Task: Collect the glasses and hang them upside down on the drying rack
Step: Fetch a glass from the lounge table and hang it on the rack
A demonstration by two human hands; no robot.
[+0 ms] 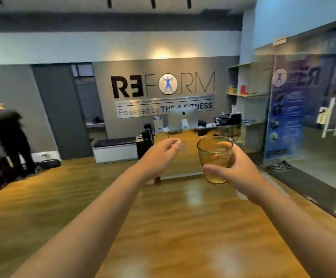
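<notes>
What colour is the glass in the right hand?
The glass is clear with an amber tint, seen in the head view.

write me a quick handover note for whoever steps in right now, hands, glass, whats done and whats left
Right hand: shut around a clear glass, held upright in the air, fingers wrapped behind it.
Left hand: open and empty, raised beside the glass, apart from it.
Place: standing over a wooden floor, facing a reception desk. No drying rack and no other glasses are clearly in view.
Done: one glass collected.
Left: find the rack, turn this glass upside down and hang it, then collect any others.
</notes>
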